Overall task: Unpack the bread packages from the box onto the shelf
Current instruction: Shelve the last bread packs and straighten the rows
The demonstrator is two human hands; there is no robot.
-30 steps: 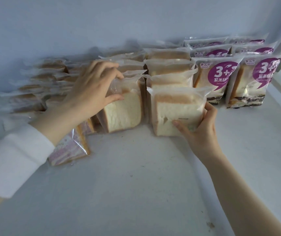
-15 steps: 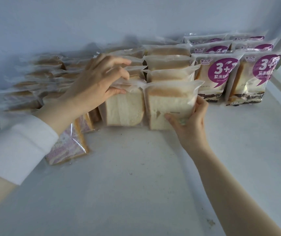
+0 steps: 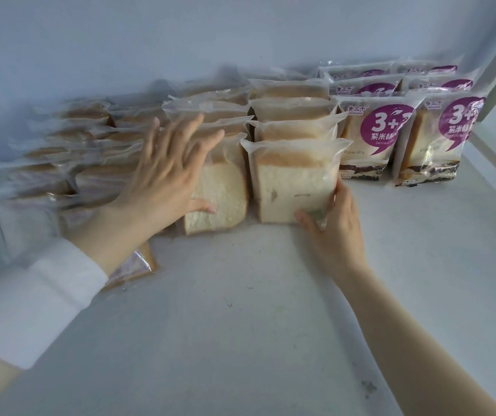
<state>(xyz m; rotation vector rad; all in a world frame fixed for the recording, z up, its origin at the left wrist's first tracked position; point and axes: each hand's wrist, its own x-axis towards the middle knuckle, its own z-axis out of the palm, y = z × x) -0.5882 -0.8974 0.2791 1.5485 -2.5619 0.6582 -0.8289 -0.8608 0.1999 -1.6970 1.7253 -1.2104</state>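
Fingers of left hand [image 3: 165, 175] spread, thumb on left bread package [image 3: 225, 196]; right hand [image 3: 338, 235] pinches right bread package [image 3: 288, 181] corner.

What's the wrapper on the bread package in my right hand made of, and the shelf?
The bread package wrapper looks like thin plastic film, frosted yet see-through: the slice shows hazily through it. The shelf looks hard, matte white, speckled and scuffed; painted metal or laminate, cannot tell.

Left grip [image 3: 165, 172] now unclenched from package [image 3: 219, 193].
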